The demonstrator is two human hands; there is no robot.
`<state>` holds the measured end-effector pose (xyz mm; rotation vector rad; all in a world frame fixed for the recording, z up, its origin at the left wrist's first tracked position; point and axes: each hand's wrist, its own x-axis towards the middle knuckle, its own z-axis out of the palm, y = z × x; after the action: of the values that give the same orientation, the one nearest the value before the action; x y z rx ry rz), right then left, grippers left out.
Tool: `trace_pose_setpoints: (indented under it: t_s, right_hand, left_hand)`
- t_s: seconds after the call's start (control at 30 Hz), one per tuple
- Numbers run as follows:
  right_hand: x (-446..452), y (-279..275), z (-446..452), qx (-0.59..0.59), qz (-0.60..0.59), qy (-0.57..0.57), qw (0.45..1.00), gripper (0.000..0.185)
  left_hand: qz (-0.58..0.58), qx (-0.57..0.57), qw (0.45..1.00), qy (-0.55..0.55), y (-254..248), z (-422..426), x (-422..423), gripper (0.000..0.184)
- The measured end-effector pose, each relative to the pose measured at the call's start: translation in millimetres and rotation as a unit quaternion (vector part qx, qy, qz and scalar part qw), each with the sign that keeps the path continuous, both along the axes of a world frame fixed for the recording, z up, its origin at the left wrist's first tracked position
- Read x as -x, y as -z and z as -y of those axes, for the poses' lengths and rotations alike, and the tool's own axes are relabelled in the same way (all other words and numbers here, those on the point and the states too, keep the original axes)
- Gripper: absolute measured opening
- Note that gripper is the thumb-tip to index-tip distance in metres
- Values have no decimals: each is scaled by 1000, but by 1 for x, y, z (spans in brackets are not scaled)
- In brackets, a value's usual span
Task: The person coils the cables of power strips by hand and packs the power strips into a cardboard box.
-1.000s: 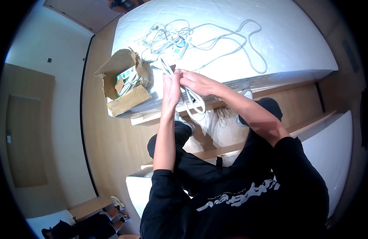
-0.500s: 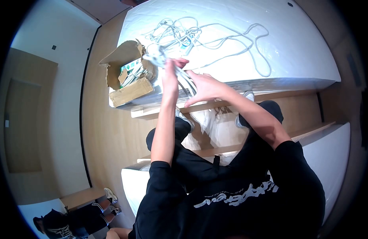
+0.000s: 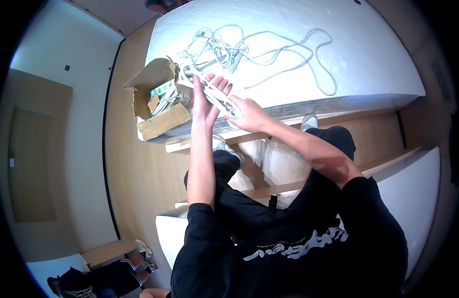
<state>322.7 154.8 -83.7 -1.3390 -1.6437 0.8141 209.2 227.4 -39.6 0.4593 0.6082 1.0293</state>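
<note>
One coil (image 3: 215,98) is best held level, cradled as it is on the half-open left hand (image 3: 203,108) and pinched at its 4 o'clock end by the right hand (image 3: 250,115) (loose cords (image 3: 235,57) lie at 12, the box (image 3: 165,122) at 9), so no loop is dropped.

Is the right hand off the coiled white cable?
No, the right hand holds one end of the coiled white cable, which crosses the left hand.
</note>
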Motion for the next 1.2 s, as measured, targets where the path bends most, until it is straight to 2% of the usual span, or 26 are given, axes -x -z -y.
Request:
trace_pose_setpoints:
  t_s: [0.07,0.1,0.13,0.17,0.2,0.27,0.3,0.37,0.4,0.43,0.47,0.5,0.53,0.6,0.67,0.7,0.73,0.8,0.87,0.93,0.97,1.03,1.07,1.1,1.13,1.2]
  right_hand:
    - [-4,-4,2,21,26,17,999,40]
    - [-7,-7,2,33,59,16,998,41]
    - [-8,-9,1,45,91,14,995,43]
    - [-8,-5,1,38,109,2,993,53]
    - [-11,-2,1,39,110,-1,993,53]
    - [-20,2,1,23,-45,-162,986,67]
    - [-23,4,-1,20,-58,-196,979,71]
    - [-19,3,0,-15,-30,-193,981,67]
    - [-19,1,-1,-48,1,-185,981,62]
    - [-18,13,-4,-82,96,-161,979,48]
    - [-21,30,-7,-80,95,-161,979,48]
    - [-28,48,-11,-157,214,-96,959,42]
    - [-34,62,-16,-229,329,-28,915,38]
    - [-48,78,-32,-201,310,-40,928,33]
    - [-65,85,-44,-149,360,-48,919,33]
    - [-68,84,-44,-201,356,-44,912,27]
    - [-71,84,-44,-198,358,-41,911,27]
    - [-69,57,-44,-94,397,-183,894,13]
    - [-61,35,-33,-105,363,-195,905,8]
    - [-56,15,-25,-112,330,-208,914,8]
    - [-52,4,-21,-165,309,-204,914,13]
    - [-49,-15,-16,-252,236,-193,918,24]
    - [-47,-19,-15,-247,236,-192,920,24]
    - [-46,-23,-16,-269,191,-170,929,25]
    - [-47,-28,-15,-290,147,-149,934,27]
    - [-50,-37,-13,-243,155,-133,948,35]
  left_hand:
    - [-140,-157,972,104,11,4,4,37]
    - [-164,-151,972,75,8,14,-3,24]
    - [-164,-151,972,72,16,10,2,24]
    - [-59,-103,988,95,17,8,8,19]
    - [46,-55,991,115,18,8,11,16]
    - [51,-60,996,31,18,12,14,26]
    - [144,-40,987,67,23,1,27,26]
    - [295,-3,947,130,24,-14,42,27]
    - [296,-6,947,126,21,-13,44,27]
    - [315,8,936,156,19,-12,46,27]
    - [331,24,924,188,13,-8,46,28]
    - [276,6,940,199,8,-3,46,28]
    - [216,-3,959,186,4,3,44,29]
    - [259,14,932,254,4,10,45,30]
    - [259,-14,928,267,3,11,49,30]
    - [249,-11,932,262,3,6,51,30]
    - [240,-7,937,255,5,2,53,30]
    - [203,-10,952,227,6,-8,56,27]
    - [22,-27,988,148,3,-11,55,25]
    - [-150,-82,975,145,6,-12,47,23]
    - [-218,-112,959,144,12,-14,41,22]
    - [-256,-126,947,148,22,-10,27,22]
    - [-268,-126,944,143,24,-6,20,26]
    - [-244,-110,948,171,27,-6,18,27]
    - [-220,-125,941,225,44,-15,21,37]
    - [-220,-104,934,262,37,-5,13,46]
